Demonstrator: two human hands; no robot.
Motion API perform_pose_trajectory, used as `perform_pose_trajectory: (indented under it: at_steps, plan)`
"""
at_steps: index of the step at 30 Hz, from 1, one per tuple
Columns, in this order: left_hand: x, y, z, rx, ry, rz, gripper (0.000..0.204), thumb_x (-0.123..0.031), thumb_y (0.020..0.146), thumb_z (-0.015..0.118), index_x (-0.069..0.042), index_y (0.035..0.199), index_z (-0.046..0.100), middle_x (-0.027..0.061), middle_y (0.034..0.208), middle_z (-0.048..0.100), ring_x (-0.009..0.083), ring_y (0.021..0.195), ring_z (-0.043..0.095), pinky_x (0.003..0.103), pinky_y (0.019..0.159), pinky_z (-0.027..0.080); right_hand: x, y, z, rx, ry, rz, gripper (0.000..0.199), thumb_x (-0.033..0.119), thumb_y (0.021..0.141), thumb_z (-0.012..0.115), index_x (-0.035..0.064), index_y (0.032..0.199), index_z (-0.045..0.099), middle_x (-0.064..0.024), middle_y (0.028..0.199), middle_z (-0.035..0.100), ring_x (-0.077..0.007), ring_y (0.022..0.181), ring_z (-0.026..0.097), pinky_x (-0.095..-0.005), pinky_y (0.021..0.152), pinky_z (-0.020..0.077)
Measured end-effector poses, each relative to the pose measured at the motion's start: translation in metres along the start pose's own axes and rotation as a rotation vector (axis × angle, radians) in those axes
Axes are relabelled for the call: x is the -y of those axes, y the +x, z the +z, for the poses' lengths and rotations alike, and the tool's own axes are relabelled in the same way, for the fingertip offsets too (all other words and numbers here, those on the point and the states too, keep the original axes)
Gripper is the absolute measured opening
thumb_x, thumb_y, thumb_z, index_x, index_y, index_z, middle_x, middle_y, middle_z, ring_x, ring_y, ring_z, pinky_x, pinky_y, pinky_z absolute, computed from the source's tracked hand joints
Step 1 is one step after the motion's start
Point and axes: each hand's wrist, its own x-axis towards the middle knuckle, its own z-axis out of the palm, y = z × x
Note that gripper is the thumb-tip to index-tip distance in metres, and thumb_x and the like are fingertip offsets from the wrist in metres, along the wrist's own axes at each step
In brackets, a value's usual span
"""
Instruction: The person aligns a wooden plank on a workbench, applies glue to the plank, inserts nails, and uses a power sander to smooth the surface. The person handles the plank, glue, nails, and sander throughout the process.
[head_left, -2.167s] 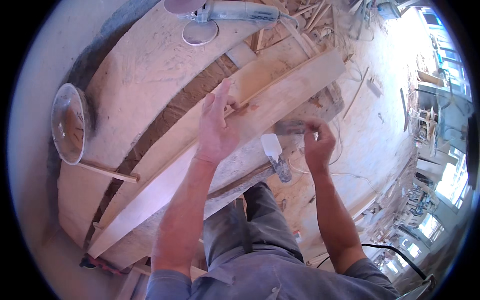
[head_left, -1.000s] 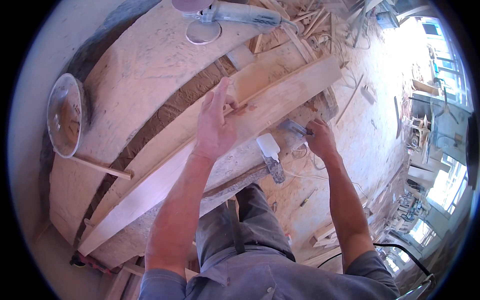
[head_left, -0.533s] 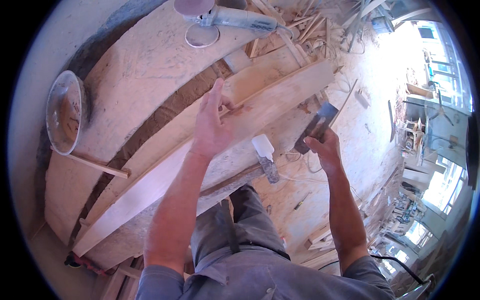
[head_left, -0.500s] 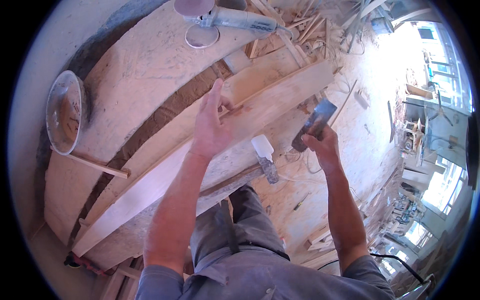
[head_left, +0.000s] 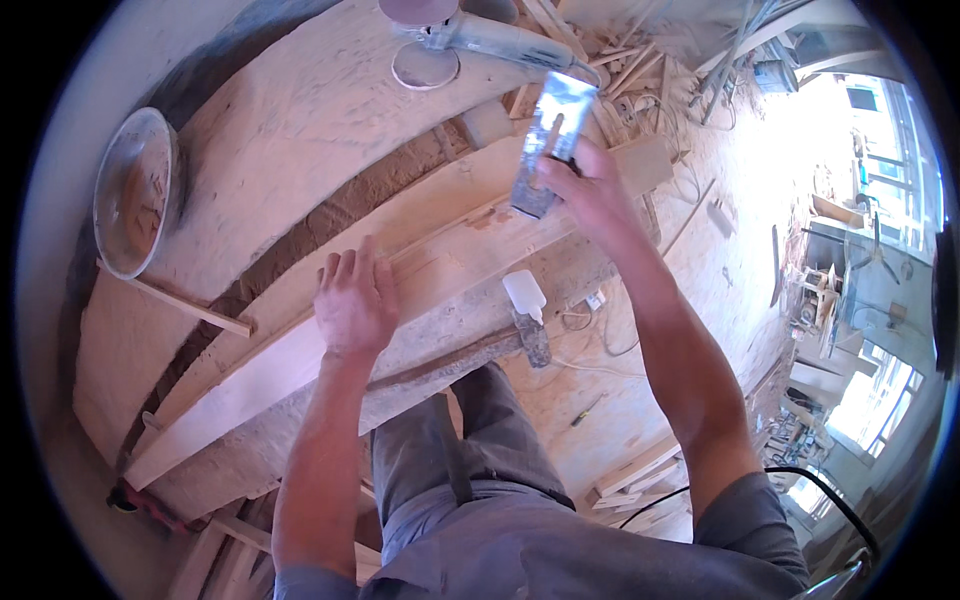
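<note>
Flat tool [head_left: 541,138]: now up at one o'clock
Long axis: shiny end [head_left: 568,92] toward twelve-thirty
My right hand [head_left: 588,185]: gripping it

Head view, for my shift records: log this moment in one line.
left hand: on board | right hand: holds flat tool | bottle: near board | grinder: beyond board

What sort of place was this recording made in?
Most likely a woodworking shop: a long pale board lies by the left hand, a power tool with a round disc lies near the top, and loose wood strips are heaped beyond it.
</note>
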Motion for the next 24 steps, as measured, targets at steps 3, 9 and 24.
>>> perform_pose_trajectory:
  at_steps: [3, 9, 24]
  plan:
    - [-0.007, 0.003, -0.004, 0.043, 0.017, -0.018, 0.032, -0.016, 0.097, 0.056, 0.004, 0.12, 0.067, 0.0198, 0.097, 0.069, 0.0396, 0.092, 0.064, 0.05, 0.083, 0.051, 0.009, 0.024, 0.019, 0.1, -0.172, -0.017, 0.025, 0.02, 0.093, 0.068, -0.0013, 0.105, 0.067, -0.0131, 0.087, 0.069, -0.0193, 0.08, 0.065, -0.0392, 0.073, 0.0516]
    - [-0.005, 0.002, 0.0, 0.023, 0.051, -0.018, 0.029, -0.017, 0.095, 0.058, 0.002, 0.114, 0.068, 0.0181, 0.091, 0.067, 0.0383, 0.088, 0.063, 0.049, 0.08, 0.052, 0.013, 0.051, 0.049, 0.288, -0.246, -0.063, 0.024, 0.02, 0.094, 0.066, -0.0027, 0.102, 0.065, -0.0141, 0.079, 0.068, -0.023, 0.078, 0.07, -0.0423, 0.073, 0.0538]
    - [-0.006, 0.007, 0.0, 0.032, 0.04, -0.062, 0.016, -0.02, 0.087, 0.063, -0.004, 0.089, 0.067, 0.0138, 0.083, 0.065, 0.0349, 0.084, 0.062, 0.049, 0.072, 0.053, 0.016, 0.073, 0.073, 0.484, -0.481, -0.084, 0.029, 0.024, 0.092, 0.066, -0.0049, 0.097, 0.066, -0.0265, 0.085, 0.071, -0.0431, 0.083, 0.071, -0.0508, 0.077, 0.0534]
